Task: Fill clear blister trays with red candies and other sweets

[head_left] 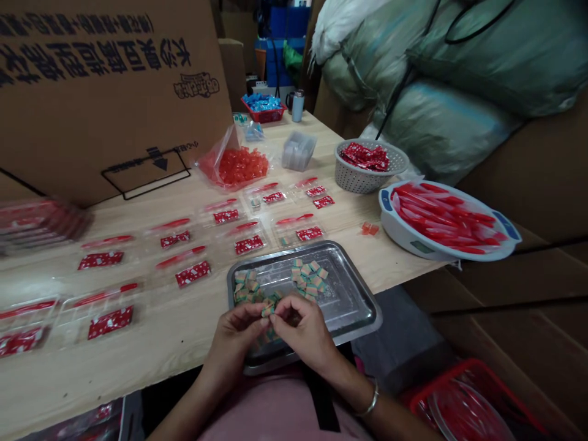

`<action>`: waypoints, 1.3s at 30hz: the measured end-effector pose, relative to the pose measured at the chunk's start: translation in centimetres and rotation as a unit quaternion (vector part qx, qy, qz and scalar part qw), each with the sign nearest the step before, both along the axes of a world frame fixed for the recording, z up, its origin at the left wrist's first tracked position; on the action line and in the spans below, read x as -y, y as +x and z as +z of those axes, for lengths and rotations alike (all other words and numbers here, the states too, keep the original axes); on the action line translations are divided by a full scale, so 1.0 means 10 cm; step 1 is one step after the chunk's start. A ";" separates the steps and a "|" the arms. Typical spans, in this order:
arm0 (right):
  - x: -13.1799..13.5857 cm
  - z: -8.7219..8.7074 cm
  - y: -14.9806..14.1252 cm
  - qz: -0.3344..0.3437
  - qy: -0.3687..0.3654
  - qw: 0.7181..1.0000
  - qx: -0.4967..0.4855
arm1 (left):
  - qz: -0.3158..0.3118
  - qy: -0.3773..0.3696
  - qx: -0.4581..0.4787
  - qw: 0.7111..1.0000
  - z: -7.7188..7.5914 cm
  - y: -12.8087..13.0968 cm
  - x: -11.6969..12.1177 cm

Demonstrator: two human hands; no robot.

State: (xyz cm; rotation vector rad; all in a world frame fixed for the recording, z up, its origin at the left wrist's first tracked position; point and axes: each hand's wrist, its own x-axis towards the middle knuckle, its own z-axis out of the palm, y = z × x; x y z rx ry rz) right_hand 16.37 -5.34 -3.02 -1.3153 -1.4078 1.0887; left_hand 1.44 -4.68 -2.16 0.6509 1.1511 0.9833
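Observation:
Over the near part of a metal tray (349, 294), my left hand (239, 324) and my right hand (303, 324) meet, thumbs and forefingers pinched on one small tan-and-green square piece (267, 311). Both hands are closed on it. More such pieces lie in the tray: a pile (310, 277) at the upper middle and another pile (247, 285) at the left. Others sit partly hidden beneath my fingers. A bracelet (373, 398) circles my right wrist.
Clear plastic boxes with red utensils and red dotted packets (110, 321) spread across the table's left. A grey basket (362, 177) and white tub (413, 244) stand right. Behind are a bag of orange pieces (243, 166), stacked clear containers (297, 153) and a large carton (114, 110).

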 end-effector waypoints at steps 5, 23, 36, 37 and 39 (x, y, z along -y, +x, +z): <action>-0.28 0.06 0.28 0.078 0.060 0.976 0.193 | -0.009 0.012 -0.045 0.999 0.04 -0.03 0.01; -0.34 0.21 0.33 0.254 0.114 0.947 0.161 | -0.043 0.027 -0.067 0.996 -0.03 -0.02 -0.08; -0.25 0.09 0.13 0.128 0.147 0.977 0.085 | -0.037 0.081 -0.032 0.996 -0.03 -0.01 -0.15; -0.26 0.09 0.11 0.119 0.148 0.978 0.085 | -0.026 0.083 -0.026 0.996 -0.02 0.00 -0.17; -0.28 0.09 0.06 0.093 0.161 0.978 0.099 | -0.004 0.102 -0.024 0.994 0.00 0.03 -0.21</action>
